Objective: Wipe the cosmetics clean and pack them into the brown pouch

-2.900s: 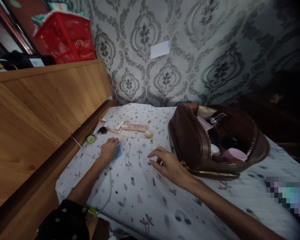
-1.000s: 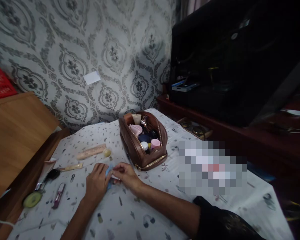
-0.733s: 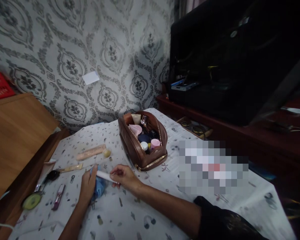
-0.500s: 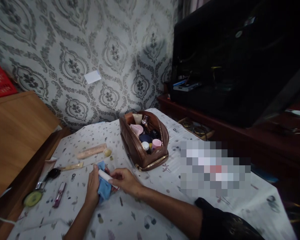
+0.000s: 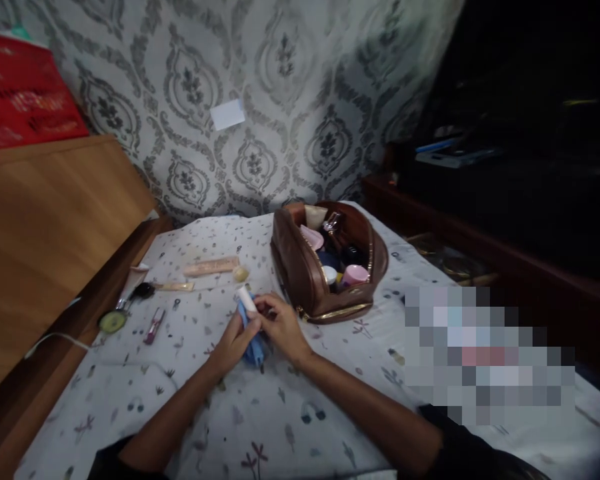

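My left hand [image 5: 235,340] is closed around a blue cloth [image 5: 254,352], its thumb pressed against a slim white tube [image 5: 247,299]. My right hand [image 5: 280,327] pinches the same tube from the other side, so its lower part is hidden by fingers and cloth. The tube's white end points up and away from me. Just beyond my right hand stands a brown zip bag [image 5: 300,267], unzipped, with cosmetics inside. Among them are a pink-lidded jar [image 5: 355,275], a white cap [image 5: 329,274] and a pink item [image 5: 312,237].
Left of my hands lie a peach tube [image 5: 211,266], a small yellowish round item [image 5: 241,273], a black-headed brush [image 5: 143,289], a green round item [image 5: 113,321] and a purple tube [image 5: 155,327]. A wooden panel [image 5: 65,233] borders the left; a dark screen [image 5: 540,87] stands right.
The view has swung left, so things appear shifted right. My hands have come closer together, and the tube now stands more upright, with both hands gathered around it and the cloth.
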Action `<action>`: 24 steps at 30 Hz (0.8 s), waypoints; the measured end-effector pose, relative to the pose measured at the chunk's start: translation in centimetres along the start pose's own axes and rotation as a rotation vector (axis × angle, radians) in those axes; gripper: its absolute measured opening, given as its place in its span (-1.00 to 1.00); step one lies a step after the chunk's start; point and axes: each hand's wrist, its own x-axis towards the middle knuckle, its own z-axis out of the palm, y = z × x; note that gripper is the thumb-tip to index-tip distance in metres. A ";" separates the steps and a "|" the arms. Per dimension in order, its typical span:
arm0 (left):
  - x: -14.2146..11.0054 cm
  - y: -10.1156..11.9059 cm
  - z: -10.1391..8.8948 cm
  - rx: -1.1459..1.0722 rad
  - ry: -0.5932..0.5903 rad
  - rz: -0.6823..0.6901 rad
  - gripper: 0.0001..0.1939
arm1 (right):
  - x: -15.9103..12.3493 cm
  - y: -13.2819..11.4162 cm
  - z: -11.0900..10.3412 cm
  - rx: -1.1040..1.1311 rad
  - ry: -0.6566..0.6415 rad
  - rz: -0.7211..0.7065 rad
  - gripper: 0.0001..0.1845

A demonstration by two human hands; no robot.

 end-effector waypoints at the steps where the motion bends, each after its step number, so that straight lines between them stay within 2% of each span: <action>1: 0.0 0.1 0.0 -0.022 -0.035 0.009 -0.44 | 0.0 -0.1 0.0 0.005 0.004 0.007 -0.69; 5: -0.1 0.4 -0.2 -0.052 -0.103 0.038 -0.48 | 0.0 -0.4 0.1 0.050 0.022 0.058 -0.64; 10: 0.1 0.8 -0.3 0.033 -0.026 0.000 -0.59 | 0.1 -0.4 0.1 0.170 0.003 0.174 -0.58; 17: 0.3 1.4 -0.3 0.039 0.005 0.017 -0.55 | 0.4 -0.2 0.0 0.183 -0.063 0.151 -0.55; 24: 0.4 1.0 -0.7 0.024 0.036 0.042 -0.54 | 0.3 0.1 0.2 0.194 -0.100 0.165 -0.48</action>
